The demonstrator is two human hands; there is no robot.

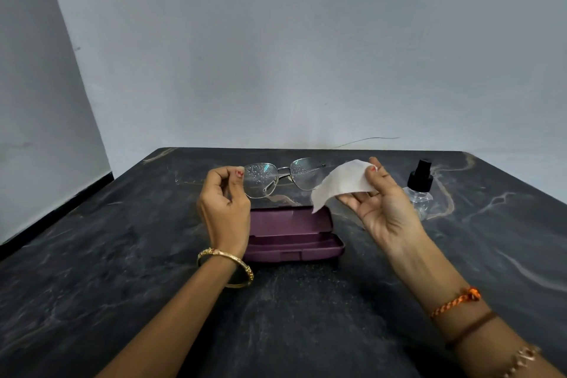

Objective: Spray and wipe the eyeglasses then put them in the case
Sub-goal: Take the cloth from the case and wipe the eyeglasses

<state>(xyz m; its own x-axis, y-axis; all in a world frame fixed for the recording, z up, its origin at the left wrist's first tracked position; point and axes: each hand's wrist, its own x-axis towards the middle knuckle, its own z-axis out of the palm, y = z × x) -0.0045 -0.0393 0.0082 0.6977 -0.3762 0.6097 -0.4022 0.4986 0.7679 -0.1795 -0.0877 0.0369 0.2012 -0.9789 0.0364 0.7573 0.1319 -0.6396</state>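
Observation:
My left hand (224,202) pinches the left rim of the metal-framed eyeglasses (277,178) and holds them up above the table; both lenses are dotted with spray droplets. My right hand (380,202) grips a white wipe (340,184) between thumb and fingers, just right of the glasses and apart from them. The wipe's lower corner hangs over the open maroon case (294,233), which lies on the table below and between my hands. A clear spray bottle with a black nozzle (419,184) stands behind my right hand, partly hidden by it.
The dark marbled table (122,255) reaches back to a pale wall; its far edge runs just behind the glasses. A thin wire (368,140) lies along the wall at the back right. Bangles and thread bands sit on both wrists.

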